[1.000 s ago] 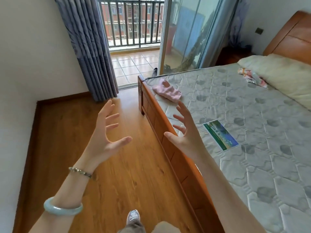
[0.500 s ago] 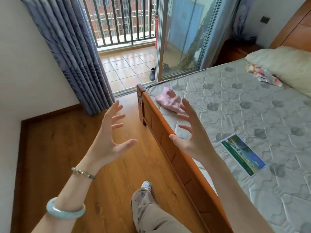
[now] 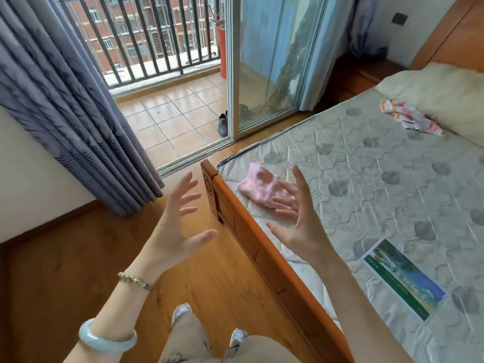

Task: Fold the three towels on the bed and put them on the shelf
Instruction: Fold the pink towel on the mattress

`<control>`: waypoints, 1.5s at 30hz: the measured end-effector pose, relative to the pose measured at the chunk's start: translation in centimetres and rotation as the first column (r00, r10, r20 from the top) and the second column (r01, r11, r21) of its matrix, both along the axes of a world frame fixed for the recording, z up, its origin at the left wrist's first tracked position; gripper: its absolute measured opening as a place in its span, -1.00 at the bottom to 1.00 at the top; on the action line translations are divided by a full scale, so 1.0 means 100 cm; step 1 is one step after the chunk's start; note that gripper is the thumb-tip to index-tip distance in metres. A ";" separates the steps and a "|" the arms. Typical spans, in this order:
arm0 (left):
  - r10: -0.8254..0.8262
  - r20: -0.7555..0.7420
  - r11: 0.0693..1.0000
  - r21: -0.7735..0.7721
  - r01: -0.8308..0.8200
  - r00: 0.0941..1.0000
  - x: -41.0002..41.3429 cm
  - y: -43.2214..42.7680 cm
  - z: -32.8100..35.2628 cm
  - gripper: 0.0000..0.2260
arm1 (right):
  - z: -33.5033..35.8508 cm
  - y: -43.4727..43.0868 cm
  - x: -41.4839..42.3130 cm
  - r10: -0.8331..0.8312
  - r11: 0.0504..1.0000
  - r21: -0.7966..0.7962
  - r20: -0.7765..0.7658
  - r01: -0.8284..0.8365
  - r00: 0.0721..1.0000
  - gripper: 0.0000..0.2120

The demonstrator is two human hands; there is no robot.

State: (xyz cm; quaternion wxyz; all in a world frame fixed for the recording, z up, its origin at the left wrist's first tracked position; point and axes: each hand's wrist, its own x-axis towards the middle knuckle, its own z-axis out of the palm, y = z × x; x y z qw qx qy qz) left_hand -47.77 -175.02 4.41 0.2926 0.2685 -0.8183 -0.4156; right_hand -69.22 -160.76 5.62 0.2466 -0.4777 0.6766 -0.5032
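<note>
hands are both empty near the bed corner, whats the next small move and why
Probably lower the right hand onto the pink towel and grip it. It and the left hand are open and hold nothing. That towel lies crumpled at the mattress corner, just past the right hand in this view. The striped towel lies farther off, by the pillow.

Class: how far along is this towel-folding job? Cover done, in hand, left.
Done: nothing; pink towel and striped towel lie crumpled on the bed. In hand: nothing; left hand and right hand are open, empty. Left: all folding and shelving; a third towel and the shelf are unseen.
</note>
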 end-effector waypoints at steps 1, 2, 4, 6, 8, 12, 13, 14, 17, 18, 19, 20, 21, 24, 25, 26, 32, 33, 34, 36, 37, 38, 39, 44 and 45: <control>-0.022 0.009 1.000 0.010 0.022 1.000 -0.007 -0.016 -0.004 -0.06 | -0.004 -0.010 -0.006 -0.029 0.999 0.014 0.015 0.029 0.999 0.05; -0.048 0.019 0.999 0.017 0.048 0.999 -0.013 -0.031 -0.008 -0.05 | -0.007 -0.018 -0.010 -0.055 0.998 0.031 0.026 0.054 0.998 0.06; -0.110 0.031 0.994 0.030 0.109 0.993 -0.027 -0.066 -0.016 -0.05 | -0.014 -0.038 -0.020 -0.112 0.992 0.057 0.058 0.108 0.992 0.05; -0.162 0.042 0.986 0.035 0.160 0.986 -0.043 -0.098 -0.023 -0.05 | -0.021 -0.057 -0.027 -0.173 0.983 0.070 0.084 0.167 0.981 0.03; -0.228 0.051 0.973 0.054 0.225 0.972 -0.061 -0.136 -0.028 -0.06 | -0.026 -0.082 -0.033 -0.252 0.967 0.071 0.102 0.245 0.962 0.02; -0.364 0.079 0.931 0.065 0.360 0.928 -0.095 -0.209 -0.039 -0.10 | -0.032 -0.126 -0.040 -0.371 0.928 0.091 0.123 0.362 0.920 -0.05; -0.396 0.095 0.918 0.077 0.390 0.913 -0.103 -0.226 -0.041 -0.11 | -0.032 -0.136 -0.041 -0.403 0.914 0.100 0.125 0.392 0.907 -0.07; -0.432 0.115 0.901 0.093 0.424 0.894 -0.111 -0.244 -0.043 -0.12 | -0.033 -0.147 -0.042 -0.439 0.897 0.113 0.123 0.427 0.890 -0.10; -0.536 0.178 0.844 0.140 0.518 0.825 -0.134 -0.285 -0.048 -0.18 | -0.037 -0.172 -0.044 -0.557 0.828 0.141 0.091 0.543 0.825 -0.20; -0.571 0.190 0.821 0.155 0.550 0.799 -0.144 -0.298 -0.050 -0.19 | -0.039 -0.179 -0.046 -0.592 0.803 0.151 0.080 0.577 0.802 -0.25; -0.601 0.205 0.799 0.172 0.576 0.772 -0.152 -0.308 -0.053 -0.19 | -0.041 -0.185 -0.048 -0.622 0.779 0.165 0.080 0.605 0.779 -0.28; -0.629 0.220 0.777 0.188 0.600 0.746 -0.162 -0.315 -0.058 -0.20 | -0.043 -0.189 -0.050 -0.653 0.752 0.185 0.083 0.632 0.753 -0.30; -0.645 0.233 0.764 0.192 0.616 0.728 -0.170 -0.321 -0.061 -0.21 | -0.045 -0.191 -0.052 -0.678 0.730 0.197 0.084 0.655 0.730 -0.32; -0.680 0.242 0.732 0.169 0.660 0.692 -0.196 -0.333 -0.071 -0.25 | -0.053 -0.195 -0.063 -0.729 0.674 0.228 0.054 0.703 0.682 -0.39; -0.691 0.244 0.721 0.161 0.674 0.681 -0.205 -0.336 -0.075 -0.25 | -0.057 -0.196 -0.070 -0.739 0.663 0.232 0.051 0.712 0.671 -0.43; -0.696 0.249 0.715 0.158 0.681 0.674 -0.214 -0.338 -0.080 -0.25 | -0.060 -0.197 -0.078 -0.746 0.655 0.236 0.047 0.718 0.664 -0.46; -0.655 0.292 0.753 0.187 0.631 0.697 -0.278 -0.351 -0.115 -0.29 | -0.099 -0.201 -0.145 -0.726 0.659 0.295 0.005 0.692 0.688 -0.56; -0.640 0.306 0.767 0.201 0.609 0.705 -0.291 -0.352 -0.124 -0.30 | -0.109 -0.201 -0.160 -0.721 0.660 0.307 0.000 0.686 0.693 -0.57; -0.625 0.315 0.780 0.216 0.588 0.714 -0.304 -0.353 -0.133 -0.31 | -0.118 -0.201 -0.175 -0.715 0.661 0.315 -0.008 0.681 0.699 -0.58; -0.611 0.342 0.791 0.243 0.561 0.714 -0.329 -0.353 -0.152 -0.33 | -0.138 -0.202 -0.204 -0.706 0.662 0.334 -0.023 0.671 0.708 -0.59; -0.612 0.364 0.791 0.258 0.555 0.702 -0.340 -0.352 -0.163 -0.35 | -0.150 -0.203 -0.218 -0.704 0.657 0.352 -0.031 0.667 0.710 -0.59; -0.613 0.386 0.789 0.268 0.552 0.689 -0.351 -0.351 -0.172 -0.38 | -0.161 -0.203 -0.230 -0.699 0.653 0.369 -0.045 0.662 0.714 -0.60; -0.609 0.408 0.792 0.283 0.541 0.680 -0.367 -0.352 -0.187 -0.40 | -0.177 -0.204 -0.249 -0.693 0.647 0.392 -0.057 0.654 0.719 -0.60; -0.531 0.648 0.830 0.266 0.491 0.546 -0.401 -0.358 -0.239 -0.49 | -0.242 -0.215 -0.292 -0.640 0.635 0.460 -0.136 0.621 0.756 -0.65; -0.510 0.700 0.833 0.255 0.491 0.500 -0.407 -0.359 -0.253 -0.49 | -0.257 -0.219 -0.297 -0.641 0.626 0.468 -0.146 0.624 0.753 -0.67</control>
